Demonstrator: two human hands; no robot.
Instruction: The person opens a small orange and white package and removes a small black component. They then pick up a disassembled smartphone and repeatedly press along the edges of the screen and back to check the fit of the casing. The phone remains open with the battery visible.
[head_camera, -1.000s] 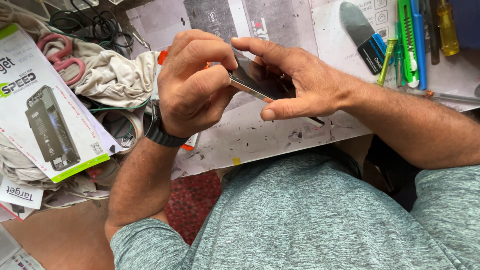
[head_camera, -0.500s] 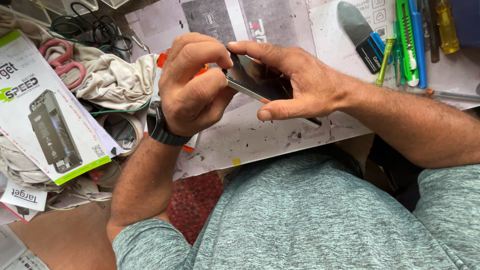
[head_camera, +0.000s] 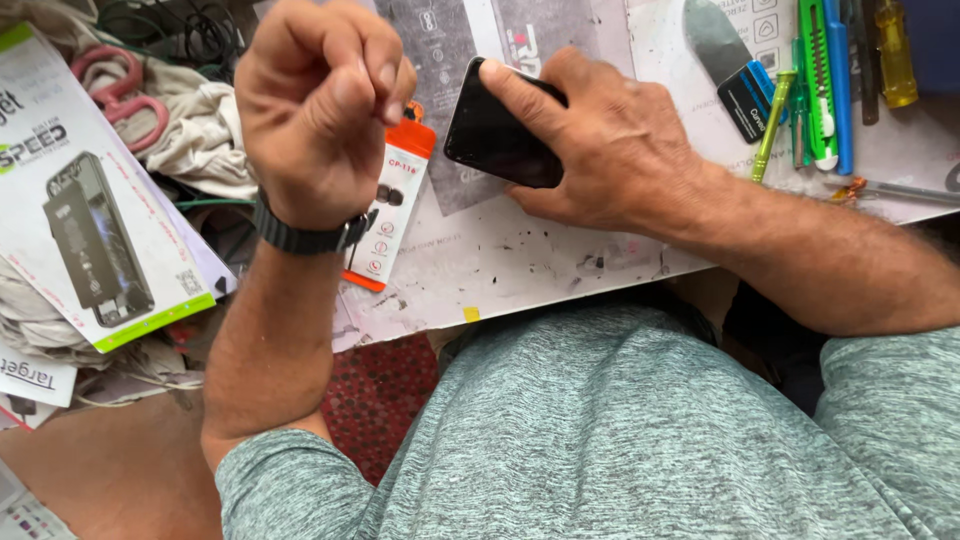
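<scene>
My right hand (head_camera: 612, 148) grips a black phone (head_camera: 493, 130), tilted, its lower edge close to the white work mat (head_camera: 520, 262). The thumb lies over the phone's top edge and the fingers wrap under it. My left hand (head_camera: 318, 105) is lifted clear to the left of the phone. Its fingers are curled into a fist, thumb pressed to the forefinger; I cannot tell if something tiny is pinched there. A black watch (head_camera: 305, 238) is on that wrist. Partly behind the wrist, a slim orange-and-white accessory pack (head_camera: 392, 205) lies on the mat.
A white-and-green phone-case box (head_camera: 95, 205) lies at left, beside a crumpled cloth (head_camera: 205, 130) and pink scissors (head_camera: 115, 85). At top right lie a blue-black scraper (head_camera: 745, 95), a green cutter (head_camera: 815, 80) and a yellow screwdriver (head_camera: 893, 55). My torso fills the bottom.
Both hands were together on the phone. Now my left hand has pulled away up and left, closed into a fist, and the right hand alone holds the phone, uncovering the orange pack.
</scene>
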